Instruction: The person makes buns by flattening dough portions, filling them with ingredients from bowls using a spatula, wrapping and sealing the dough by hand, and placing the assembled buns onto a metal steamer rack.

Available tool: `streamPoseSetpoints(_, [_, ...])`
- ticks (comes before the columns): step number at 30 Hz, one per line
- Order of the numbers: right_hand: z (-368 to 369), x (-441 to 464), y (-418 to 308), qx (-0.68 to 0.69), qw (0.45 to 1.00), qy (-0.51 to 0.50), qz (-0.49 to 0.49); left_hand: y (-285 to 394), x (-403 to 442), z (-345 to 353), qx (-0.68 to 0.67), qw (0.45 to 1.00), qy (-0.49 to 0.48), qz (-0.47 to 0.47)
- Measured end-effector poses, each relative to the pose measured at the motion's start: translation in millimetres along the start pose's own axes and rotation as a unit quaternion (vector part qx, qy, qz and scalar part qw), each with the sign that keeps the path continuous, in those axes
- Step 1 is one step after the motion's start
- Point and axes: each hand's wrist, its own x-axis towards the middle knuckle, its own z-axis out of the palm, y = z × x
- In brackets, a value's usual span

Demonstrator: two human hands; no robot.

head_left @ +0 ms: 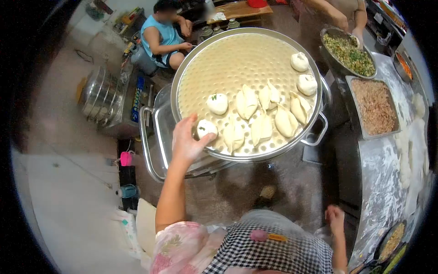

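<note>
My left hand (188, 139) has its thumb and fingers around a round white bun (206, 129) at the near left rim of a big perforated steamer tray (228, 55). Just beyond it sits another bun (217, 103) with a bit of green on top. Several pleated, leaf-shaped dumplings (247, 102) lie across the near half of the tray. Two more round buns, one farther back (299, 61) and one nearer (307, 85), rest by its right rim. My right hand (335, 215) hangs low at my side, fingers curled, with nothing visible in it, near the floured worktop (376, 178).
Under the tray is a metal stand with handles (147, 137). At right are a bowl of chopped green filling (349, 54), with another person's hands (349, 25) at it, and a pan of minced meat (375, 107). A seated person (159, 39) is behind left, near stacked steamers (102, 96).
</note>
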Motion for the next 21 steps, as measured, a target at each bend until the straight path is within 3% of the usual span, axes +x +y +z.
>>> streamPoseSetpoints(1, [-5.4, -30.7, 32.9, 0.054, 0.992, -0.039, 0.111, 3.1, 5.7, 0.7, 0.003, 0.999, -0.044, 0.008])
streamPoseSetpoints(2, [8.5, -64.0, 117.2, 0.07, 0.991, 0.008, 0.111, 6.6, 8.6, 2.0, 0.006, 0.996, -0.088, 0.015])
streamPoseSetpoints(3, [14.3, -89.5, 107.1, 0.08, 0.96, 0.039, 0.266, 8.5, 8.1, 6.9, 0.032, 0.996, -0.077, 0.02])
streamPoseSetpoints(4, [11.6, -112.5, 104.7, 0.196, 0.949, -0.018, 0.246, 12.3, 10.2, 7.1, -0.005, 0.995, -0.097, -0.009])
streamPoseSetpoints(6, [18.9, -137.7, 112.1, 0.165, 0.95, -0.059, 0.259, 18.7, 15.1, 3.2, -0.077, 0.985, -0.136, -0.066])
streamPoseSetpoints(7, [22.6, -144.3, 112.8, 0.149, 0.951, -0.068, 0.264, 15.9, 17.1, 4.8, -0.077, 0.988, -0.128, -0.037])
streamPoseSetpoints(10, [27.8, -148.5, 118.4, 0.131, 0.956, -0.081, 0.25, 21.5, 18.8, 8.7, -0.056, 0.991, -0.091, -0.082])
streamPoseSetpoints(12, [26.1, -148.1, 118.6, 0.127, 0.966, -0.072, 0.212, 7.5, 23.1, 11.4, 0.042, 0.993, -0.09, -0.065])
streamPoseSetpoints(13, [27.9, -147.2, 117.2, 0.122, 0.973, -0.065, 0.186, 42.0, 19.0, -0.7, 0.034, 0.988, -0.105, -0.109])
streamPoseSetpoints(14, [27.6, -145.4, 113.4, 0.116, 0.979, -0.045, 0.159, -0.8, 22.3, 13.1, -0.014, 0.996, -0.064, -0.063])
streamPoseSetpoints(15, [25.4, -138.2, 117.7, 0.164, 0.96, -0.07, 0.213, 13.1, 23.0, 1.7, 0.004, 0.995, -0.099, -0.027])
streamPoseSetpoints(16, [26.8, -140.2, 121.7, 0.098, 0.989, -0.01, 0.109, -13.2, 33.2, 14.8, -0.019, 0.996, -0.089, -0.022])
streamPoseSetpoints(17, [32.2, -135.8, 111.1, 0.216, 0.95, 0.047, 0.219, 11.9, 26.4, 8.9, 0.015, 0.997, -0.075, 0.01])
streamPoseSetpoints(18, [35.6, -139.1, 124.5, 0.156, 0.964, 0.06, 0.206, 4.2, 39.1, 8.2, 0.196, 0.975, -0.106, 0.018])
streamPoseSetpoints(19, [32.7, -147.9, 141.7, 0.096, 0.974, 0.068, 0.192, 16.9, 30.5, 10.6, 0.11, 0.988, -0.106, 0.021])
streamPoseSetpoints(20, [27.1, -154.9, 141.3, 0.104, 0.969, 0.068, 0.211, 23.7, 33.5, 7.5, 0.177, 0.977, -0.116, -0.031])
streamPoseSetpoints(21, [13.9, -162.3, 138.9, 0.114, 0.965, 0.064, 0.227, 22.0, 32.7, 9.3, 0.205, 0.974, -0.089, 0.018])
